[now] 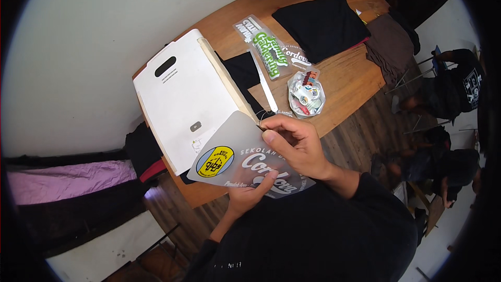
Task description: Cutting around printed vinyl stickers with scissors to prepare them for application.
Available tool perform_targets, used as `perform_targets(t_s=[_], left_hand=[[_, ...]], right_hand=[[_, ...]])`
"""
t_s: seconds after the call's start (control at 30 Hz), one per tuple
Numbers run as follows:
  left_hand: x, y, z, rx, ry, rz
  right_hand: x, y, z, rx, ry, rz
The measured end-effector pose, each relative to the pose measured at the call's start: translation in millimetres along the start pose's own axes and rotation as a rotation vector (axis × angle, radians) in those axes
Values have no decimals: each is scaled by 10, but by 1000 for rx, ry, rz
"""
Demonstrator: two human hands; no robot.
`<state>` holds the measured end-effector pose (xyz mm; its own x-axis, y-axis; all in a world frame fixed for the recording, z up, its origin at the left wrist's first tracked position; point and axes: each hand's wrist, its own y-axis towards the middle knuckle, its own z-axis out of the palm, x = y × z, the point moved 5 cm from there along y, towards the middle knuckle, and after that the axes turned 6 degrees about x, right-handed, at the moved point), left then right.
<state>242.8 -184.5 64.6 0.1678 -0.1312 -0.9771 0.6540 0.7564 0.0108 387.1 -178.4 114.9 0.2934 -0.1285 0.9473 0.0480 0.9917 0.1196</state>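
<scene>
A translucent transfer film sheet (pixel 232 134) with white lettering and a round yellow emblem is held in front of my body. My left hand (pixel 244 198) grips its lower edge, the thumb on top and the fingers behind the sheet. My right hand (pixel 302 146) is closed in a pinch at the sheet's upper corner. A small dark tip and a thin curved strand show at those fingertips; what they belong to I cannot make out. Just left of the sheet, and partly behind it, stands a large white machine (pixel 180 94) with a dark oval slot.
On the wooden table (pixel 344 94) lie more printed films (pixel 271 55), folded black fabric (pixel 323 26), brown fabric (pixel 389 44) and a clear tub (pixel 307 94) of small items. Black cloth (pixel 242 70) lies beside the machine. Other people (pixel 459 83) sit at the right.
</scene>
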Motion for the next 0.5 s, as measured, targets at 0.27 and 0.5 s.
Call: perform_targets(t_s=[0.27, 0.5], left_hand=[[-85, 54, 46, -25, -18, 31], [19, -14, 17, 10, -24, -104]], right_hand=[[20, 12, -24, -9, -50, -2], [49, 30, -17, -20, -20, -11]])
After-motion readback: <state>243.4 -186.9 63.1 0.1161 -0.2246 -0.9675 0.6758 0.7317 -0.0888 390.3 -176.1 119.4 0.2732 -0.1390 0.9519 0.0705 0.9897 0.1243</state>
